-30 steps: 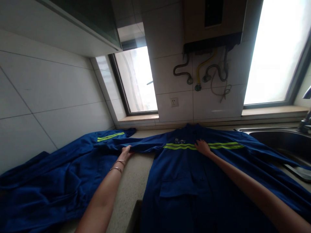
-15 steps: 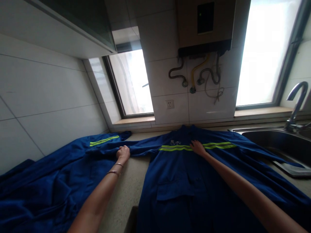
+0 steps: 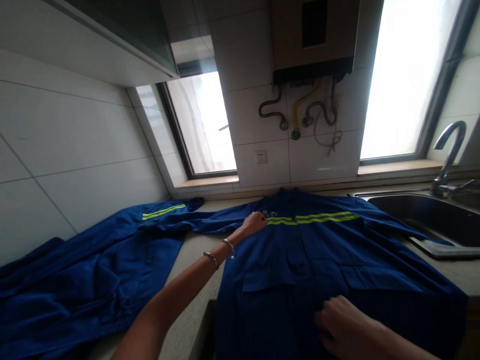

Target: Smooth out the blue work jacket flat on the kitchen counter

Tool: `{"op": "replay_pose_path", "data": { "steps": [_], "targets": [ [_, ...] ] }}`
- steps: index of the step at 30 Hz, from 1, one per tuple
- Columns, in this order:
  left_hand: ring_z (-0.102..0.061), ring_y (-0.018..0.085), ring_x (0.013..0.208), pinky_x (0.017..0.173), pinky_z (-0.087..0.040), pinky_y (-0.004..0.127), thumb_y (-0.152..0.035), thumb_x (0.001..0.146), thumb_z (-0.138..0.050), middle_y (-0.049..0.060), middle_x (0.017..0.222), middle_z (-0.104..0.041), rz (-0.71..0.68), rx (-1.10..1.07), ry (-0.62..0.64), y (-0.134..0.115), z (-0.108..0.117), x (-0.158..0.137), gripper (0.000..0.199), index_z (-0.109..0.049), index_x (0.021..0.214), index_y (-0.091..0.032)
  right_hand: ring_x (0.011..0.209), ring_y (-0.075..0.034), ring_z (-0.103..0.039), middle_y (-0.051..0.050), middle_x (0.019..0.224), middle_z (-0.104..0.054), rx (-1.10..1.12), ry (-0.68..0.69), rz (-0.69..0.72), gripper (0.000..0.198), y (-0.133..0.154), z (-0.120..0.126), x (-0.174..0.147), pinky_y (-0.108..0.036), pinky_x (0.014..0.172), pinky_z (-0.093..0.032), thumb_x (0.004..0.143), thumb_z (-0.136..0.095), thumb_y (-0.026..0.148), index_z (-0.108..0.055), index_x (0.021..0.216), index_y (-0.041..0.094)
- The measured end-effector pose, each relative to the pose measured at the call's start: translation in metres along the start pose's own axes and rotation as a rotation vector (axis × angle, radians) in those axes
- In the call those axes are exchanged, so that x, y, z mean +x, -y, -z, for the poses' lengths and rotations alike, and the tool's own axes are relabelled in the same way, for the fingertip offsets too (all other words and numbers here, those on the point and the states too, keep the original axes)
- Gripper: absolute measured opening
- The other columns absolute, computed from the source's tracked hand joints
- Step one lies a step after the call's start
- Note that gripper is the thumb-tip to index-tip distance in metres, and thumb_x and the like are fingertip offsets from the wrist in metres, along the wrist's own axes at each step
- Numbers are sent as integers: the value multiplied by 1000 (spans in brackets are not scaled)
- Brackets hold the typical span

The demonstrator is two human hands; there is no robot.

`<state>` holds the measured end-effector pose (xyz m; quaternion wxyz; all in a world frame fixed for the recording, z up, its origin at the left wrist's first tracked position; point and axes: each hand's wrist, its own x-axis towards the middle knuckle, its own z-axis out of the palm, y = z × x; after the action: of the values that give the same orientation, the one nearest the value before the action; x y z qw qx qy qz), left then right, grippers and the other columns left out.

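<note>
right hand (image 3: 347,325) nearest, curled on the lower front of the blue work jacket (image 3: 318,260) spread flat on the counter (image 3: 195,300) | left hand (image 3: 254,223) clasping cloth by its yellow stripe (image 3: 311,218) | second blue garment (image 3: 93,270) left | sink (image 3: 427,220) far right, contents unclear

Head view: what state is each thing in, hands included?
Blue work jacket: spread flat on the counter, front up.
Second blue garment: crumpled at left.
Left hand: resting on the jacket's chest beside the reflective stripe.
Right hand: on the jacket's lower front, grip unclear.
Faucet: no water visible.
</note>
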<state>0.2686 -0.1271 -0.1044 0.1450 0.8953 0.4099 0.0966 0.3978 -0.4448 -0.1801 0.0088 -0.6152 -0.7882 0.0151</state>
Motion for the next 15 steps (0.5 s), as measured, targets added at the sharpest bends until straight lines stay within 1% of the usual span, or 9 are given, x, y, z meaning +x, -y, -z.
{"op": "replay_pose_path", "data": {
  "steps": [2, 3, 5, 7, 9, 11, 13, 15],
  "targets": [
    [-67, 18, 69, 61, -51, 23, -27, 86, -47, 7, 79, -70, -41, -160, 124, -34, -21, 6, 26, -68, 83, -11, 66, -23, -66, -8, 74, -69, -81, 64, -25, 17, 7, -22, -16, -26, 54, -36, 73, -56, 24, -69, 84, 20],
    [-67, 16, 65, 57, -52, 22, -27, 87, -46, 7, 80, -70, -48, -248, 194, -50, -32, 9, 26, -67, 86, -11, 67, -24, -66, -8, 75, -69, -115, 68, -39, 21, 7, -34, -21, -26, 55, -37, 72, -58, 23, -70, 89, 20],
    [-67, 15, 61, 53, -53, 23, -30, 90, -44, 11, 89, -69, -18, -452, 316, -76, -56, 16, 29, -63, 95, -8, 66, -25, -66, -8, 75, -69, -173, 54, -69, 33, 5, -54, -24, -27, 55, -39, 69, -60, 20, -68, 102, 21],
    [-67, 18, 61, 52, -56, 28, -35, 92, -43, 19, 102, -66, 54, -621, 386, -94, -77, 22, 36, -57, 106, -5, 66, -27, -66, -8, 75, -69, -208, 29, -94, 41, 1, -68, -26, -28, 55, -41, 70, -61, 20, -65, 111, 21],
    [-68, 22, 63, 52, -57, 32, -38, 91, -47, 25, 110, -61, 145, -688, 376, -105, -93, 28, 43, -50, 116, -4, 65, -26, -67, -8, 76, -69, -201, 5, -117, 39, -1, -74, -29, -29, 54, -43, 76, -58, 20, -63, 114, 20],
    [-68, 25, 67, 54, -57, 35, -37, 88, -52, 27, 112, -59, 228, -747, 349, -108, -103, 33, 48, -45, 123, -4, 66, -25, -68, -8, 81, -70, -144, -14, -139, 32, -1, -72, -34, -28, 54, -44, 80, -54, 19, -65, 110, 20],
    [-69, 26, 69, 57, -57, 35, -36, 88, -54, 27, 108, -61, 282, -804, 331, -107, -107, 38, 51, -42, 125, -3, 66, -24, -68, -8, 85, -70, -46, -3, -175, 28, 1, -69, -42, -25, 51, -43, 80, -53, 19, -65, 106, 21],
    [-68, 27, 68, 57, -57, 36, -35, 88, -54, 26, 99, -64, 290, -837, 327, -105, -108, 42, 52, -42, 125, -1, 63, -21, -68, -7, 86, -70, 91, 18, -219, 25, 1, -66, -52, -22, 48, -40, 79, -54, 17, -65, 101, 22]
  ]
}}
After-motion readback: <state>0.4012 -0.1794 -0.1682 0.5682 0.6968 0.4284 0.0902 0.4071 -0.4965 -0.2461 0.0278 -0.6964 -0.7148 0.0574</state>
